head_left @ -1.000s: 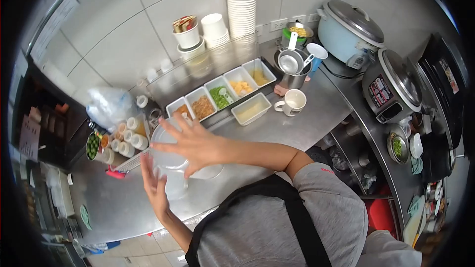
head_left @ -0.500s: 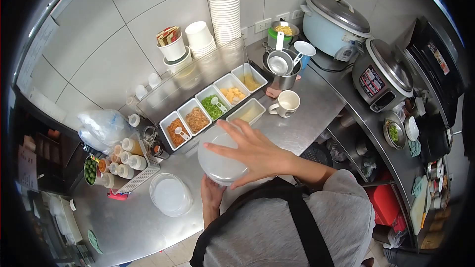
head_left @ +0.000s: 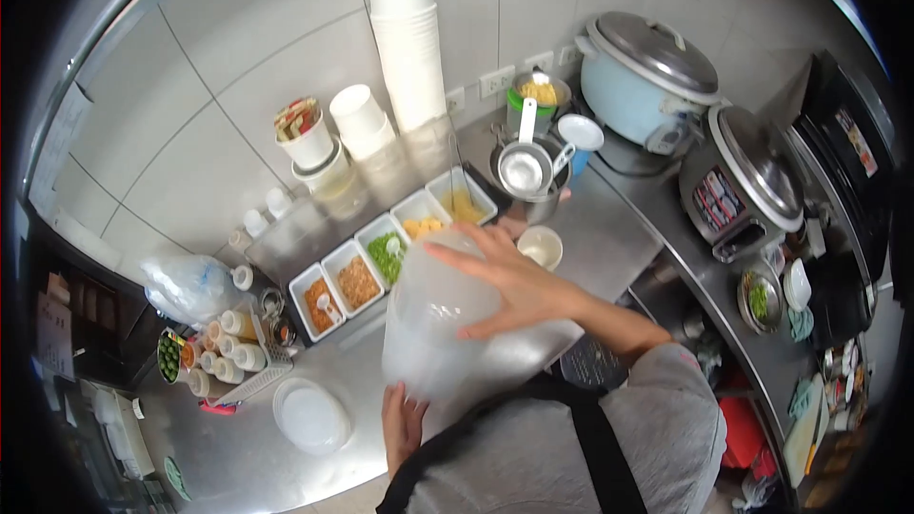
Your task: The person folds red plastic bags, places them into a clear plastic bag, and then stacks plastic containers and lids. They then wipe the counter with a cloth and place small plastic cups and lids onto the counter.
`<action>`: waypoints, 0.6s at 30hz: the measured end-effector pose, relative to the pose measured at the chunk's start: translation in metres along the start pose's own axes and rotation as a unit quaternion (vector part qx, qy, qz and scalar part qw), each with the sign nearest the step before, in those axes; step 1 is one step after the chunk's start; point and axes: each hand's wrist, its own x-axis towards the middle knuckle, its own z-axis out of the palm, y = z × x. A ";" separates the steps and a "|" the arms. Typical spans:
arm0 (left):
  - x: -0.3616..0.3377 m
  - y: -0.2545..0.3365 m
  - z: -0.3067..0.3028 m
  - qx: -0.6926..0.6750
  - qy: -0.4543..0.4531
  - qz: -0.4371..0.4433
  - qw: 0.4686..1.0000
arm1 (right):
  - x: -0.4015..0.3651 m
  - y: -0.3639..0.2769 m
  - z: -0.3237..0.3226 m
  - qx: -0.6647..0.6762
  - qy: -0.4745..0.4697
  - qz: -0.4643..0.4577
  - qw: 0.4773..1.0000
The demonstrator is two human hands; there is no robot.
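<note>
A large cloudy, translucent plastic container [head_left: 433,324], perhaps a stack of them, is tilted in front of my body above the steel counter. My right hand [head_left: 519,276] grips its upper right side, with thumb and fingers wide apart around it. At its lower end, my left hand [head_left: 402,424] has its fingertips against the plastic; part of that grip is hidden. Left of it on the counter lies a round, translucent lid or shallow container [head_left: 312,416]. Just beyond my right hand stands a white mug [head_left: 541,247], partly covered by the hand.
White topping trays [head_left: 356,284] line the counter's back. Behind are stacked paper cups [head_left: 409,57]. A basket of squeeze bottles [head_left: 252,376] stands left. A pot with measuring cups [head_left: 526,171], a blue rice cooker [head_left: 628,86] and a grey cooker [head_left: 743,181] stand right.
The translucent container has been raised and turned, so more of its side shows. My right hand has moved up and right with it; the view has shifted slightly.
</note>
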 end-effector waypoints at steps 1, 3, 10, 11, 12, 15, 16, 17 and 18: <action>-0.006 0.009 0.012 0.014 0.018 0.026 0.999 | -0.005 0.003 -0.015 0.016 0.005 -0.007 1.000; -0.015 0.025 0.047 0.046 0.018 0.090 0.995 | -0.018 0.006 -0.055 -0.005 0.062 -0.038 0.997; 0.094 0.102 0.263 0.039 -0.262 0.229 0.937 | -0.023 0.037 -0.202 -0.172 0.332 -0.124 0.919; 0.123 0.111 0.294 0.001 -0.300 0.193 0.934 | -0.012 0.046 -0.225 -0.226 0.315 -0.133 0.912; 0.160 0.119 0.321 -0.019 -0.314 0.140 0.939 | 0.003 0.057 -0.246 -0.280 0.301 -0.142 0.901; 0.220 0.138 0.403 0.010 -0.297 0.061 0.953 | 0.061 0.094 -0.274 -0.309 0.289 -0.127 0.897; 0.245 0.141 0.421 0.004 -0.300 0.042 0.953 | 0.081 0.119 -0.280 -0.313 0.285 -0.126 0.897; 0.267 0.138 0.432 -0.003 -0.303 0.022 0.953 | 0.103 0.149 -0.286 -0.317 0.282 -0.125 0.897; 0.284 0.134 0.439 -0.011 -0.290 0.008 0.957 | 0.123 0.178 -0.289 -0.322 0.279 -0.124 0.896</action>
